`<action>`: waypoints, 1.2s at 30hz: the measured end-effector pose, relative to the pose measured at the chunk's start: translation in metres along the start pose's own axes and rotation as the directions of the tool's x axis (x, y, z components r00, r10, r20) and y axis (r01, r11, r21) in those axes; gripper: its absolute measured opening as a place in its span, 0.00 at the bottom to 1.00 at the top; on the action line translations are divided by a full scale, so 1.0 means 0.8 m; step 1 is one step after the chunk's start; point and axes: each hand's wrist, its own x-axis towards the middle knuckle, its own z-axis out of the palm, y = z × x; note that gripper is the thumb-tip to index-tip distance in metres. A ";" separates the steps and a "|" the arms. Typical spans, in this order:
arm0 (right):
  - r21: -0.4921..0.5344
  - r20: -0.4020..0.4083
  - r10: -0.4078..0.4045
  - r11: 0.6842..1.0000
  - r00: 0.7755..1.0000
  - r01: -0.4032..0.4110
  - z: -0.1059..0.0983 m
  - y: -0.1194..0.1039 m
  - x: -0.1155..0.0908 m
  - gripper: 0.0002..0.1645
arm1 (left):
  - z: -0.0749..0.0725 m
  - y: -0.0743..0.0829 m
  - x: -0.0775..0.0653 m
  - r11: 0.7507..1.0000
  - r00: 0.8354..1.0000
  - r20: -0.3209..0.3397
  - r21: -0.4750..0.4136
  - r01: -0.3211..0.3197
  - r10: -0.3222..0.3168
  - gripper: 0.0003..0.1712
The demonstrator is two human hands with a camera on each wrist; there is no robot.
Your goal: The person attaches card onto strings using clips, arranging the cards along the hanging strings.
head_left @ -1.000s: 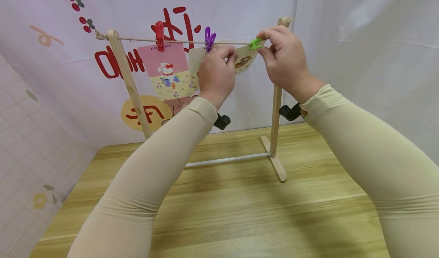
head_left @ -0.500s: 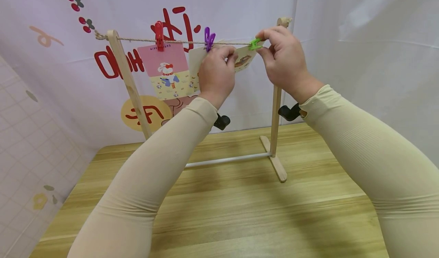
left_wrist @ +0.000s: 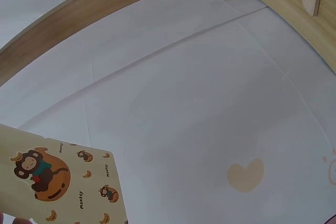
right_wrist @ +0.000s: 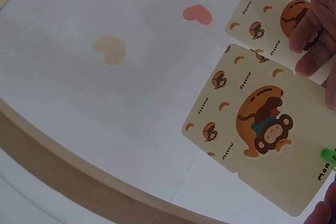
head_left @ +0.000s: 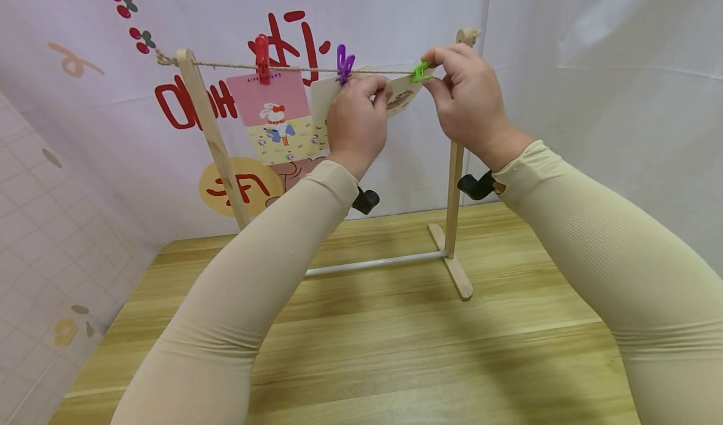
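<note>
My right hand [head_left: 471, 95] pinches a green clothespin [head_left: 420, 72] at the twine, its thumb and index finger on the clip's ends. Beneath that clip, a cream monkey card [head_left: 403, 93] slants outward; its full face shows in the right wrist view [right_wrist: 262, 169]. My left hand [head_left: 357, 120] pinches the card's upper left part, just below the twine. Partly behind this hand hangs a second monkey card [head_left: 323, 95] under a purple clothespin [head_left: 345, 65]. In the left wrist view, a monkey card [left_wrist: 84, 182] fills the lower left corner. The left fingertips' exact contact is hidden.
A twine line [head_left: 220, 65] runs between two wooden posts [head_left: 454, 193] on a wooden table [head_left: 361, 349]. A red clothespin [head_left: 262, 59] holds a pink and yellow rabbit card [head_left: 273, 117] at left. A white rod [head_left: 378, 263] joins the stand's feet. A printed cloth [head_left: 542, 86] hangs behind.
The card under the green clothespin has tilted slightly, its lower edge rising a little. Both hands keep almost the same place and grip.
</note>
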 end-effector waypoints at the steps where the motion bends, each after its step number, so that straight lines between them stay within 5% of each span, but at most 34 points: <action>1: -0.001 -0.001 -0.001 1.000 1.000 0.001 0.000 0.000 0.000 0.14 | 0.000 0.000 0.000 1.000 1.000 -0.001 0.000 0.000 0.000 0.14; 36: -0.013 0.000 0.009 1.000 1.000 -0.009 -0.002 0.002 0.002 0.22 | 0.003 0.002 0.002 1.000 1.000 -0.022 0.005 -0.001 0.001 0.14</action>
